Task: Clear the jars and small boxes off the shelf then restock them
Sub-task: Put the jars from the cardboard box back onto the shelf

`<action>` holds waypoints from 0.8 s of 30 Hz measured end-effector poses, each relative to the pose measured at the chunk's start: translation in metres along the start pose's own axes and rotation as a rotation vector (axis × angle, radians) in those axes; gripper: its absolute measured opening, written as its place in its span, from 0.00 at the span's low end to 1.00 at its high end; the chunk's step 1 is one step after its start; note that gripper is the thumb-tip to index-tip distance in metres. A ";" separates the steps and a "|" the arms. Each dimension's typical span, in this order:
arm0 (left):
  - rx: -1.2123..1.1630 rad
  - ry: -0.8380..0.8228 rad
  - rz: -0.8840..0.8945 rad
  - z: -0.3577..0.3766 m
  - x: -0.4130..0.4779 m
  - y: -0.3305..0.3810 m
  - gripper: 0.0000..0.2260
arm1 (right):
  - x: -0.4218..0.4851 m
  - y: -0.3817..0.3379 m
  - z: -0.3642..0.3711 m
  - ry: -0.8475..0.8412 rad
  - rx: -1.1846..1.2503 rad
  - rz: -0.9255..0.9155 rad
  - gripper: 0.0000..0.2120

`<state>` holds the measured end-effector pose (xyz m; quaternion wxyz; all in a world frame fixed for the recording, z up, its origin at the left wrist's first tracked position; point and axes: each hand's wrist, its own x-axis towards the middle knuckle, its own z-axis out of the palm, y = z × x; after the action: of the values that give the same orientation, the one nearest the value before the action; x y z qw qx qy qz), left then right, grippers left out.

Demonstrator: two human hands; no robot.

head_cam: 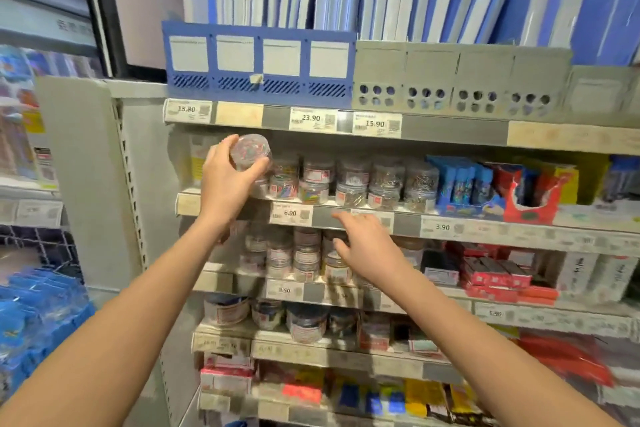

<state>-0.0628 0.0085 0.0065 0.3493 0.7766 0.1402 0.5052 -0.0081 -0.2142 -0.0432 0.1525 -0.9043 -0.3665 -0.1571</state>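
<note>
A clear jar of coloured bits is gripped from the side by the left hand. It is tilted with its lid toward the camera, just above the left end of the shelf and beside the row of jars stacked two high there. Small boxes are seen further right on the same shelf. The right hand is held relaxed in front of the shelf edge, fingers spread and nothing grasped. With the shelf so nearly full, the step is judged to be either an early jar being taken off or a late one being put back; which of the two cannot be told. Next, a neighbouring jar would need to be grasped by the free hand without the stack being toppled.
</note>
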 end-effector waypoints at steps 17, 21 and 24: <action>0.094 -0.066 -0.108 0.033 0.060 -0.034 0.17 | 0.023 -0.003 0.017 -0.016 -0.008 -0.103 0.24; 0.100 -0.143 -0.187 0.034 0.062 -0.038 0.20 | 0.021 -0.002 0.014 -0.020 -0.007 -0.120 0.24; 0.064 -0.172 -0.153 0.028 0.052 -0.038 0.26 | 0.019 -0.004 0.010 -0.023 -0.007 -0.137 0.24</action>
<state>-0.0094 0.0541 0.0096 0.3728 0.8149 0.1846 0.4037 0.0037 -0.1961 -0.0439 0.1341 -0.8794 -0.4286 -0.1579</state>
